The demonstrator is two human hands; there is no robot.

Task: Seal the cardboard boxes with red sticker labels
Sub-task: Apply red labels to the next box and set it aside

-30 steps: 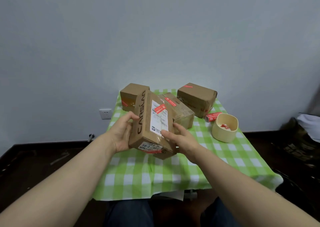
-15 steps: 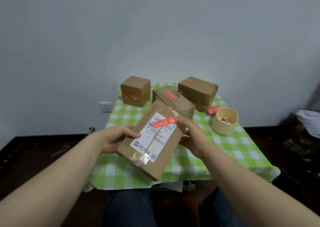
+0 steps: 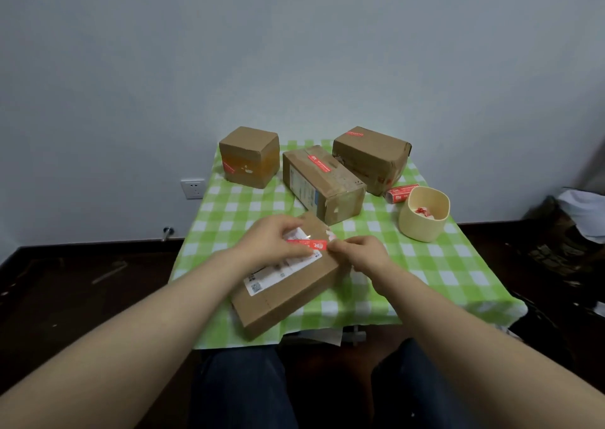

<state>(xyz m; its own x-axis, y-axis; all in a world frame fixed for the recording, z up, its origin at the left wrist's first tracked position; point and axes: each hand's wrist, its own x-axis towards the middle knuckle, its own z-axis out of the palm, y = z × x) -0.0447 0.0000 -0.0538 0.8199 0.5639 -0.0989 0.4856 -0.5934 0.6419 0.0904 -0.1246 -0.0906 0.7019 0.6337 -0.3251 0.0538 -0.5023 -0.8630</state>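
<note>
Four cardboard boxes [image 3: 288, 294] [image 3: 248, 156] [image 3: 324, 183] [image 3: 370, 156], two hands [image 3: 271, 242] [image 3: 363, 253]

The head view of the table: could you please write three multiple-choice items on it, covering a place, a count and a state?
1. Where does the cream cup stand? A. On a box. B. On the table's right side, beside the red roll. C. On the floor.
2. How many cardboard boxes are on the table? A. Two. B. Four. C. Six.
3. How is the near box right now? A. Lifted clear of the table. B. Stacked on another box. C. Lying on the table, a red sticker on top pinched by the left hand and right hand.
Answers: 1 B, the cup sits by the roll at the right; 2 B, three at the back plus the near one; 3 C, both hands pinch the sticker's ends.
</note>
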